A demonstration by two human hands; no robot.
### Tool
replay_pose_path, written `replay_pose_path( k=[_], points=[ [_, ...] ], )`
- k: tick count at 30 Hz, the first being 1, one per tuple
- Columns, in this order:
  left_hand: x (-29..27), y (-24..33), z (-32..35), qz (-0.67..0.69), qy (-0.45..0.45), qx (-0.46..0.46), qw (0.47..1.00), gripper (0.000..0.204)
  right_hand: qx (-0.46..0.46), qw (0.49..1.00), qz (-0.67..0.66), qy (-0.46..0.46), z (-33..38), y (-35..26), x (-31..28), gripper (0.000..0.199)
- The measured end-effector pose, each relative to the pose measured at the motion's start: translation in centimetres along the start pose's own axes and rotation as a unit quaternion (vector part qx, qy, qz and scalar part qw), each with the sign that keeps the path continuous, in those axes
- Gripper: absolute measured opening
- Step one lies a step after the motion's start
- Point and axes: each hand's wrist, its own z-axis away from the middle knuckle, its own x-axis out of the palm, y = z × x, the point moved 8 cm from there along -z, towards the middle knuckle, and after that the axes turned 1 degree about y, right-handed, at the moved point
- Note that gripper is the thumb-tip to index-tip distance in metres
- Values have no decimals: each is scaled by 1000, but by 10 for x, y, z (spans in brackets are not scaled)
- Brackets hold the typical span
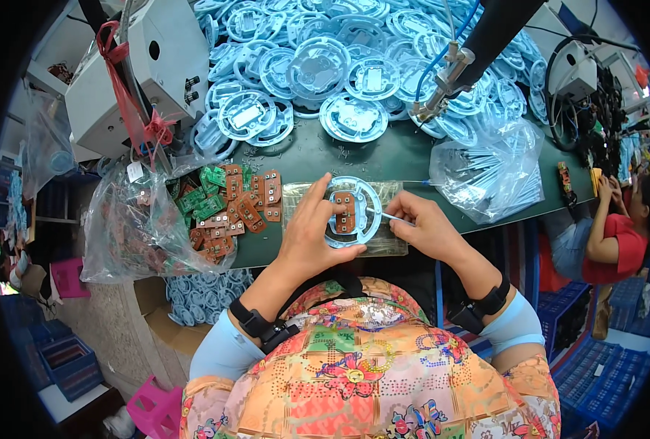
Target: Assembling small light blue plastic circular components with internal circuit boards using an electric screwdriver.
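My left hand (309, 228) grips a round light-blue plastic housing (372, 205) by its left side, thumb at the lower rim and fingers at the upper left. A small brown circuit board (345, 214) lies in the housing's left part, with a fingertip against it. From the right, my right hand (421, 225) pinches a thin light-blue stick (389, 216), its far end reaching into the housing's opening. Beneath both hands is a clear-covered pad (296, 192) on the green table. To its left lies a heap of brown and green circuit boards (248, 208).
Light-blue housings (318, 69) cover the far table. A clear bag of blue sticks (489, 175) lies right, another plastic bag (131, 234) left. A metal-tipped tool (442, 91) hangs above. A white machine (146, 66) stands far left; a co-worker (610, 241) sits at right.
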Motion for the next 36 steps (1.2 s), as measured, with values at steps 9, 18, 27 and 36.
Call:
replay_pose_path(
  k=[9, 18, 27, 36],
  points=[
    [2, 0, -1, -5, 5, 4, 1000, 63, -175, 968, 158, 83, 7, -23, -7, 15],
    [5, 2, -2, -25, -2, 11, 1000, 64, -203, 954, 190, 112, 10, -19, -12, 12],
    [5, 5, -5, -47, -22, 33, 998, 66, -219, 949, 191, 126, 5, -16, -6, 11],
    [1, 9, -6, -68, -30, 37, 997, 66, -303, 858, -58, 412, 1, -78, -146, 41]
  ],
)
